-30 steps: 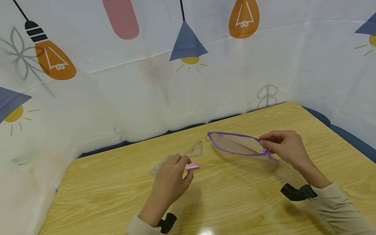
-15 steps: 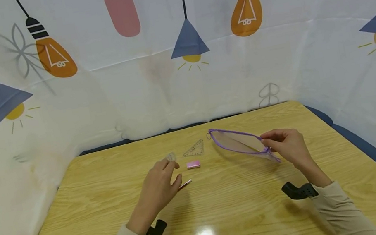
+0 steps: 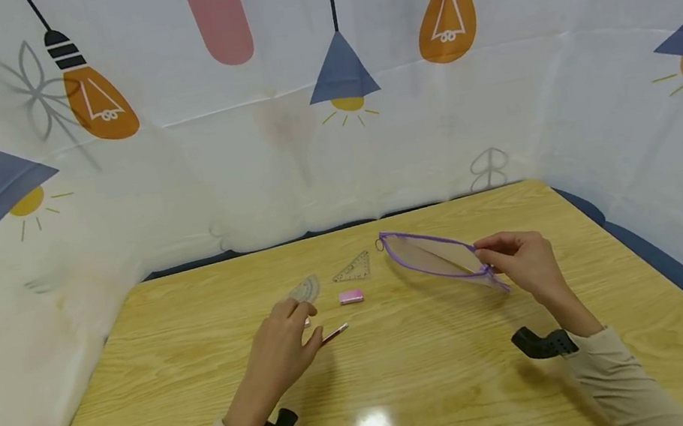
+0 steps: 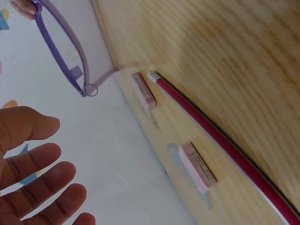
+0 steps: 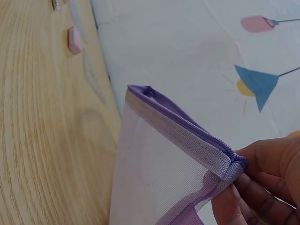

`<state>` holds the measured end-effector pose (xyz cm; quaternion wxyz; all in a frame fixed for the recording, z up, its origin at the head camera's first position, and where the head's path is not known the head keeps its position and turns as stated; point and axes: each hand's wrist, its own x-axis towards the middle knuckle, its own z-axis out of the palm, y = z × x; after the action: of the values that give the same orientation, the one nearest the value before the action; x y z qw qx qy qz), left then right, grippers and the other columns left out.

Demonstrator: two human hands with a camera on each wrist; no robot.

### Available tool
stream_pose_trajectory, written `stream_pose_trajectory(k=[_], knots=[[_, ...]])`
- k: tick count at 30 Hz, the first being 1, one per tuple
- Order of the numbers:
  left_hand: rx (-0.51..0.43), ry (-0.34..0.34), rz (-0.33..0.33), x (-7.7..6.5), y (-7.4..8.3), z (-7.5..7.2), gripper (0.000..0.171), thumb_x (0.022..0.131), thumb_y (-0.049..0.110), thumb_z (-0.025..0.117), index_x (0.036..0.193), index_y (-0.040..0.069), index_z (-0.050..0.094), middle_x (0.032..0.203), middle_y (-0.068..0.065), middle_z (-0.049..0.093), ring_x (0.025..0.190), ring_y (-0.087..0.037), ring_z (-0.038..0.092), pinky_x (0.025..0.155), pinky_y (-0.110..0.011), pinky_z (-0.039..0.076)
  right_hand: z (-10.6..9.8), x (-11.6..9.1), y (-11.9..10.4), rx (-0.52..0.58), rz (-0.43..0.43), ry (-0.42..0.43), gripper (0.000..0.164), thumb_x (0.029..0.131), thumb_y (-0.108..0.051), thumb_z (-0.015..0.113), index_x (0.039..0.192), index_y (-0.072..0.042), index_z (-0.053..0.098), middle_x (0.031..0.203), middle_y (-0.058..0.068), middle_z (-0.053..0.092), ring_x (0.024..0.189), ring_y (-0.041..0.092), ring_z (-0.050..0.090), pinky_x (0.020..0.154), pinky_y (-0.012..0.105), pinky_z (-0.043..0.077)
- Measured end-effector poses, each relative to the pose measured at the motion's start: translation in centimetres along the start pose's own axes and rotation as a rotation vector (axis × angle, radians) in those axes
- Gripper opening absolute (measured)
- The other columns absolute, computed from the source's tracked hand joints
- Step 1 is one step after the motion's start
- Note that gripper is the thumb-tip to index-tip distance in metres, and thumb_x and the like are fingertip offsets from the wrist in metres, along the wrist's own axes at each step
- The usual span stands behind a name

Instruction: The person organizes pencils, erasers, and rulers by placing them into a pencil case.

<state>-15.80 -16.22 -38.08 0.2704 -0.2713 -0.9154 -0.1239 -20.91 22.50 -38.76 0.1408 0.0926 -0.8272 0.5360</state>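
Observation:
My right hand [image 3: 525, 263] pinches one end of the zip of a purple mesh zip pouch [image 5: 159, 154]. The pouch's mouth gapes above the table, with a small ring at its far end. My left hand [image 3: 279, 346] hovers over the table, its fingers relaxed and apart; in the left wrist view it holds nothing. Below it lie a dark red pencil [image 4: 211, 129] and a pink-and-white eraser [image 4: 198, 166], both partly hidden by the hand in the head view. A second pink eraser [image 3: 351, 296] lies to the right of that hand.
Behind the erasers, a clear protractor [image 3: 307, 289] and a clear set square [image 3: 354, 267] lie flat on the wooden table [image 3: 455, 391]. A white curtain [image 3: 226, 180] printed with lamps hangs past the table's back and side edges.
My left hand has drawn back to the left from beside the pink eraser, uncovering that eraser, the pencil's end and more of the protractor. The right hand and pouch have hardly moved.

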Motion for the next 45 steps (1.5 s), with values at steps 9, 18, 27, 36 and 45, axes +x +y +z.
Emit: stream_pose_trajectory(k=[9, 18, 27, 36, 45], knots=[[0.027, -0.084, -0.079, -0.9, -0.1, 0.4, 0.027, 0.078, 0.015, 0.081, 0.093, 0.001, 0.064, 0.084, -0.007, 0.056, 0.066, -0.019, 0.050, 0.051, -0.028, 0.043, 0.0, 0.1, -0.1, -0.001, 0.004, 0.000, 0.025, 0.090, -0.016, 0.071, 0.105, 0.003, 0.072, 0.093, 0.019, 0.070, 0.073, 0.008, 0.067, 0.062, 0.025, 0.055], [0.098, -0.138, -0.105, -1.5, -0.1, 1.1, 0.027, 0.079, 0.017, 0.080, 0.093, 0.001, 0.063, 0.082, -0.009, 0.055, 0.066, -0.023, 0.051, 0.049, -0.030, 0.042, -0.1, -0.1, 0.1, -0.002, 0.009, -0.005, 0.025, 0.091, -0.015, 0.071, 0.107, 0.004, 0.072, 0.094, 0.019, 0.070, 0.074, 0.007, 0.067, 0.063, 0.029, 0.056], [0.151, -0.234, -0.165, -2.1, 0.0, 2.0, 0.027, 0.079, 0.014, 0.080, 0.093, 0.001, 0.061, 0.079, -0.008, 0.049, 0.064, -0.021, 0.045, 0.046, -0.029, 0.040, 0.0, 0.0, 0.2, 0.004, 0.019, -0.009, 0.025, 0.091, -0.015, 0.071, 0.107, 0.003, 0.072, 0.094, 0.019, 0.070, 0.074, 0.009, 0.067, 0.064, 0.032, 0.057], [0.180, -0.301, -0.219, -2.4, 0.1, 2.2, 0.028, 0.080, 0.006, 0.075, 0.103, -0.003, 0.061, 0.081, -0.009, 0.049, 0.068, -0.024, 0.046, 0.048, -0.033, 0.042, 0.1, 0.3, 0.2, -0.002, 0.019, -0.009, 0.024, 0.090, -0.015, 0.071, 0.107, 0.003, 0.072, 0.094, 0.019, 0.070, 0.074, 0.009, 0.067, 0.064, 0.031, 0.057], [0.207, -0.342, -0.192, -2.8, -0.1, 2.8, 0.010, 0.087, -0.003, 0.066, 0.089, -0.003, 0.056, 0.081, -0.011, 0.048, 0.068, -0.025, 0.046, 0.047, -0.034, 0.043, -0.1, 0.0, 0.0, 0.000, 0.028, -0.013, 0.027, 0.091, -0.017, 0.071, 0.107, 0.004, 0.071, 0.094, 0.020, 0.070, 0.075, 0.008, 0.067, 0.063, 0.030, 0.056]])
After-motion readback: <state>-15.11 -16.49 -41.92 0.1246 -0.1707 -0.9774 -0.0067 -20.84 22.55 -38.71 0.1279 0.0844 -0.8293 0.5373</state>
